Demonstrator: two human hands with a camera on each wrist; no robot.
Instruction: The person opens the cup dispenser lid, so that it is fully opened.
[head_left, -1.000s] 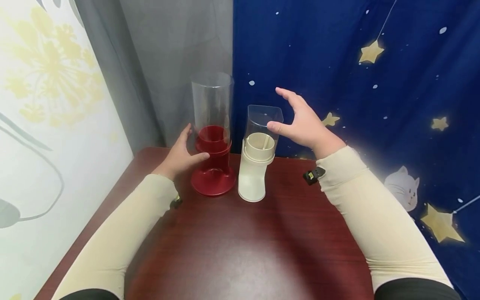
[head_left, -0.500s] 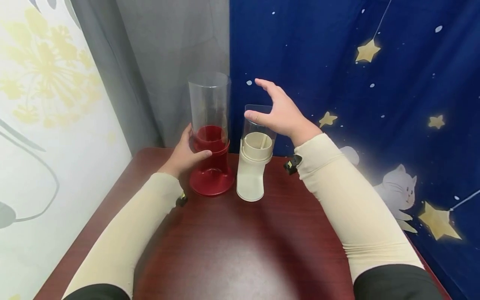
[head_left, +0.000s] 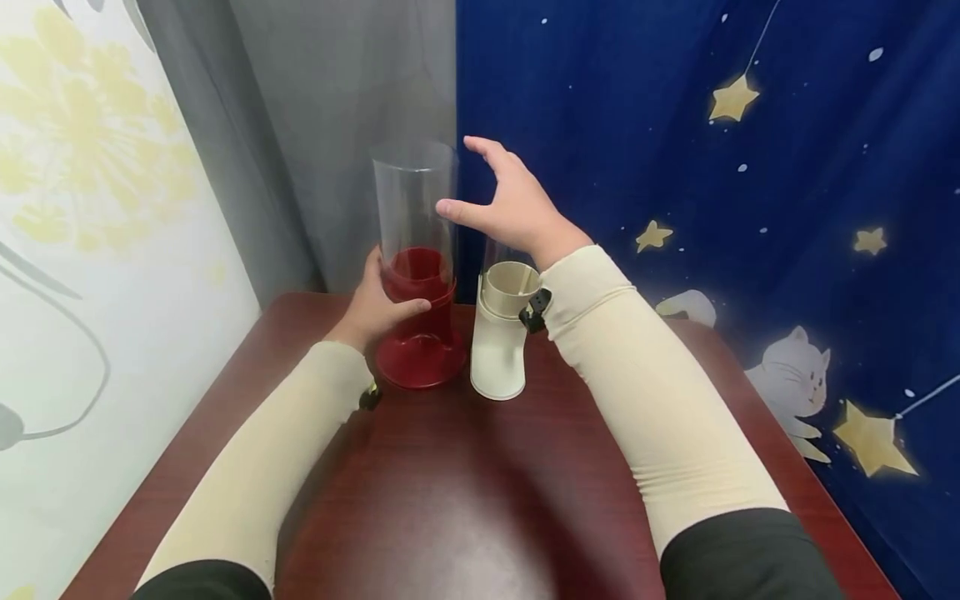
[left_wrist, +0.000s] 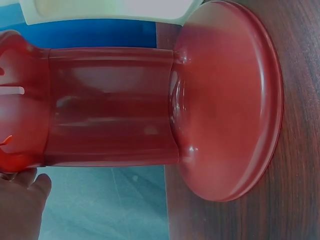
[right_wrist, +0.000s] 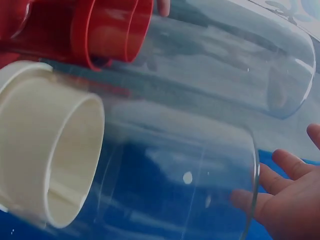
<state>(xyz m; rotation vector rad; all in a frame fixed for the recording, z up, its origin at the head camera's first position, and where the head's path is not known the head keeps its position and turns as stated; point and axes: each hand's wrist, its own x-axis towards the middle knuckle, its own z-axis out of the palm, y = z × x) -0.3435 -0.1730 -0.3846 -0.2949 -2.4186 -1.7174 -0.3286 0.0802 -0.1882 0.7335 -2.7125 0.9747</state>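
Red dispenser [head_left: 420, 321] stands at table's [head_left: 480, 500] back left; my left hand [head_left: 372, 307] grips its red body, thumb in front, fingers round back. My right hand [head_left: 513, 204] hovers spread wide, holding nothing, by its clear tube [head_left: 411, 200]. Two dispensers total: one red, one cream dispenser [head_left: 501, 337] just beside it, right. Blue star curtain [head_left: 712, 167] behind.

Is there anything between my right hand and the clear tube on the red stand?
Nothing in the head view: the right hand is open beside the clear tube, thumb at its wall; contact is unclear. The cream stand sits lower, under the wrist.
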